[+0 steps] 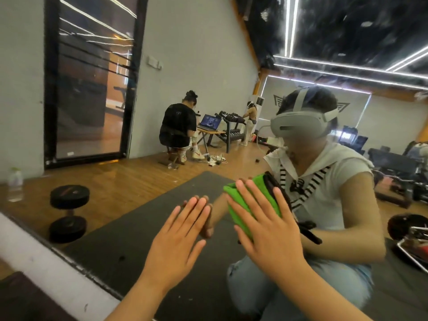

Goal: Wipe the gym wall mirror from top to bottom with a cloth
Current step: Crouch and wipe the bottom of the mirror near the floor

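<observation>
Mirror (pixel 129 228) glass fills nearly the whole view, and its lower edge is seen running slantwise above a white strip (pixel 46 258) at bottom left. A clear plastic bottle (pixel 15 184) is reflected at far left; whether anything is in it cannot be told. The cloth (pixel 245 205), bright green and folded, is pressed flat against the glass by the right hand (pixel 271 230), fingers straight and spread. The left hand (pixel 178 239) is laid flat on the glass just beside it, fingers straight and close together, holding nothing. Much of the cloth is covered by the right hand. A dumbbell (pixel 68 213) is reflected near the bottle. Reflections at upper right are smeared and hard to make out.
</observation>
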The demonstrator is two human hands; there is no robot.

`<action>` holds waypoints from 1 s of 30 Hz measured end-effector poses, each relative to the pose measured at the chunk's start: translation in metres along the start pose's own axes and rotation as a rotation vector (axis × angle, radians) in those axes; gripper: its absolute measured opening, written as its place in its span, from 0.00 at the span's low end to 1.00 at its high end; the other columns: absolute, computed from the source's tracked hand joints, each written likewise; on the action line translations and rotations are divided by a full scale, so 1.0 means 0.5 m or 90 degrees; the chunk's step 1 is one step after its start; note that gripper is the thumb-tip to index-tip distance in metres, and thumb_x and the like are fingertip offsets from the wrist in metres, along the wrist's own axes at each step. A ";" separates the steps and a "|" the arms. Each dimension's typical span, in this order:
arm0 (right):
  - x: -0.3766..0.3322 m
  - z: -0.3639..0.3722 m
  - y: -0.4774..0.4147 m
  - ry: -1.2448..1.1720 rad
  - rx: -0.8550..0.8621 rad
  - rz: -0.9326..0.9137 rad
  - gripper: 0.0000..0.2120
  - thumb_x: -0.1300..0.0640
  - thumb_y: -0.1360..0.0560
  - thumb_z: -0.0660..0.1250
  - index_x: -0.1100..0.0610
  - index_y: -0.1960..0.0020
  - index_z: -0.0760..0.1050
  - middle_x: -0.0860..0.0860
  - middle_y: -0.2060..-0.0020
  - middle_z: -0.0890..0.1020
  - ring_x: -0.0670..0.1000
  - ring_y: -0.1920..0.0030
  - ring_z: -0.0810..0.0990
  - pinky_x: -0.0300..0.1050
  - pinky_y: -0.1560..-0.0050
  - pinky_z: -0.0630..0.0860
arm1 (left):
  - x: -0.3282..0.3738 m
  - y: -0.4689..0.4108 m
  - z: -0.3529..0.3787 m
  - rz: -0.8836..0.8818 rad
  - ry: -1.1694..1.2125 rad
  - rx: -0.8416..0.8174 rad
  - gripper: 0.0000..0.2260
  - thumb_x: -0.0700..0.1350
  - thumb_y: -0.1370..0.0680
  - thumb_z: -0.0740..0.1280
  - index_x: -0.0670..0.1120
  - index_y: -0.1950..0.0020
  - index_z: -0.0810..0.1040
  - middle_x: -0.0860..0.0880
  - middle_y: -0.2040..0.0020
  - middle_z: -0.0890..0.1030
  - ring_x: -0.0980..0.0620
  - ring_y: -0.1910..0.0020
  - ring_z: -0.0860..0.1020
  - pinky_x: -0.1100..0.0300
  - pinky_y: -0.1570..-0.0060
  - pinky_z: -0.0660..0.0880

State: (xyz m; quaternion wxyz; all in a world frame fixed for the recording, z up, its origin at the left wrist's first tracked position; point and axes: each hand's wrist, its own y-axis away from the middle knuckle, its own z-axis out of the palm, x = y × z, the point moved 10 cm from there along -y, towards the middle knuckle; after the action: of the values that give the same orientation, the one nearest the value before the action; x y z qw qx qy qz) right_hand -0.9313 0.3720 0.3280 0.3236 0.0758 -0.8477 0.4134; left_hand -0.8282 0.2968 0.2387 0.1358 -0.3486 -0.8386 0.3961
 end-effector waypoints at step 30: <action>0.013 0.006 0.109 -0.291 0.189 0.341 0.27 0.58 0.24 0.60 0.53 0.24 0.64 0.50 0.23 0.60 0.52 0.21 0.53 0.54 0.22 0.44 | 0.145 -0.016 -0.057 -0.062 0.149 0.171 0.27 0.52 0.20 0.59 0.43 0.23 0.61 0.42 0.25 0.62 0.45 0.27 0.65 0.52 0.28 0.62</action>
State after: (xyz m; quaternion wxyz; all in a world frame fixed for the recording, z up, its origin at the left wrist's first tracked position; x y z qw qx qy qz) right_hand -0.9593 0.4059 0.2953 -0.0077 -0.0120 -0.8187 0.5741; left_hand -0.8700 0.3597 0.2596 0.2969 -0.3304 -0.7723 0.4542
